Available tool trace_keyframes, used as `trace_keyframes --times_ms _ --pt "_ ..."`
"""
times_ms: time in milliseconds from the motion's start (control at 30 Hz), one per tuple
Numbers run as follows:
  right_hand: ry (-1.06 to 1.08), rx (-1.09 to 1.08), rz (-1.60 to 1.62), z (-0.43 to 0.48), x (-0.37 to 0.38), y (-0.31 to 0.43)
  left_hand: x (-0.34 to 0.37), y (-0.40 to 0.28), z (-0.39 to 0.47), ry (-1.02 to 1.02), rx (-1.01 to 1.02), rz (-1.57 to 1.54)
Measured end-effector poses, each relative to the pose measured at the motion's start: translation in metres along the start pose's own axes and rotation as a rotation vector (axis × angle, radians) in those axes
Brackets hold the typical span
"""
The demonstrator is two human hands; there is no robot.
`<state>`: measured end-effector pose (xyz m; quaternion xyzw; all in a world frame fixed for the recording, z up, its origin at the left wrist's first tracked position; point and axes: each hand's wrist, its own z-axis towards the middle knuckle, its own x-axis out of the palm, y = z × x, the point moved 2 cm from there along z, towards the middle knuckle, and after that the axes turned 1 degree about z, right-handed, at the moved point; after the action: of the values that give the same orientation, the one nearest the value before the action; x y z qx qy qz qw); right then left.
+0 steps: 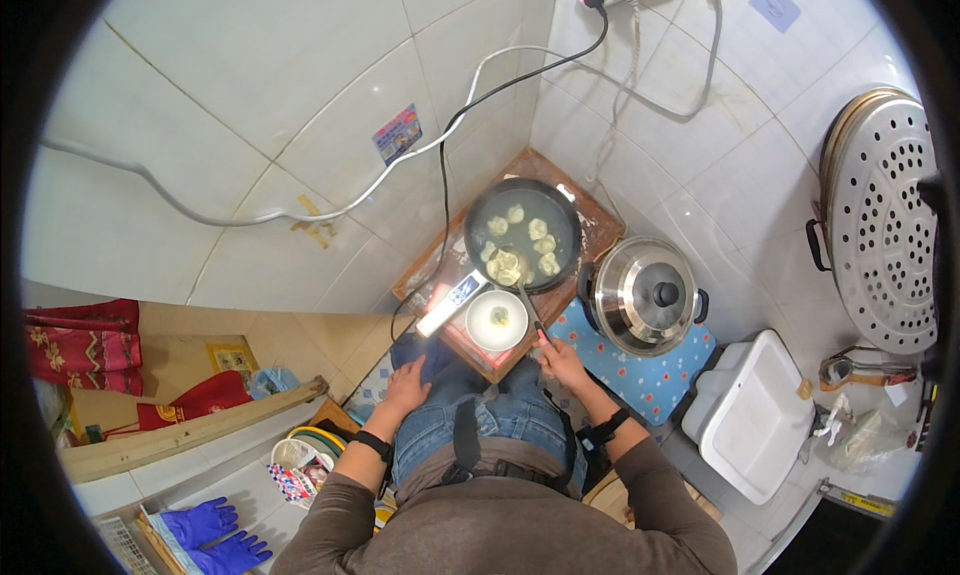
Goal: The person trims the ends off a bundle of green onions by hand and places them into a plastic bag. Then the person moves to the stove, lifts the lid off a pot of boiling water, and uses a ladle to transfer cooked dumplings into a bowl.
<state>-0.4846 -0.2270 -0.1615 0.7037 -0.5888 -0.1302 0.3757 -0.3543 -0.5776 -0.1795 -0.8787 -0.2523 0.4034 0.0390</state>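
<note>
My right hand [562,361] grips the dark handle of a ladle or skimmer [529,305]. Its head sits in a black electric frying pan [576,234] and carries a cluster of dumplings [507,266]. Several more dumplings [538,229] float apart in the pan's cloudy liquid. The pan's white handle [451,303] points toward my lower left. Just in front of the pan is a white bowl [480,341] with a small pale piece of food in it. My left hand [407,384] holds nothing and rests over my left thigh, fingers apart.
A worn wooden table [606,226] bears the pan and bowl in a tiled corner. Right of it, a lidded steel pot [637,286] stands on a blue flowered cover [652,386], near a white basin [757,417]. A black power cord [444,177] hangs beside the pan.
</note>
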Motion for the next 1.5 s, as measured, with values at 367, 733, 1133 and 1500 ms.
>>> trace_keyframes --times_ms 367,733,1133,1500 --pt "0.141 0.140 -0.063 -0.077 -0.019 0.035 0.002 -0.002 0.000 0.011 -0.005 -0.016" --pt "-0.027 -0.471 -1.134 -0.022 -0.026 -0.045 0.006 -0.002 -0.001 0.020 0.020 -0.034" --pt "-0.370 -0.600 -1.259 -0.043 -0.042 0.057 0.027 0.019 0.002 -0.025 0.039 -0.082" --pt "-0.482 -0.414 -1.301 0.078 -0.030 0.101 0.016 0.006 0.000 -0.022 0.027 -0.064"
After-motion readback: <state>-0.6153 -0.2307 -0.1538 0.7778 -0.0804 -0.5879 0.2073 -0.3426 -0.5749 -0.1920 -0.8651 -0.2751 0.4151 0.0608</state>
